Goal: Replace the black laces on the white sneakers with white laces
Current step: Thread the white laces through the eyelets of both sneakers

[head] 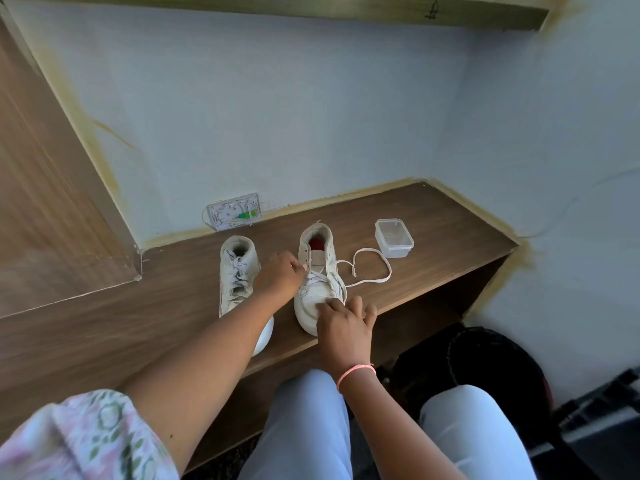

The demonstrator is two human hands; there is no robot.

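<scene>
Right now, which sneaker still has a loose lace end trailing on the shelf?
The right sneaker, under both hands: its white lace loops out toward the plastic box. The left sneaker is fully laced.

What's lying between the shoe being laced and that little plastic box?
In the head view, a loose loop of white lace trails over the wooden shelf between the right shoe and the plastic box.

We take this for a home room; a built-in brown wood-laminate shelf (433,216) meets pale painted walls (277,116). An uncovered white wall socket box (233,216) shows unfinished fitting.
</scene>
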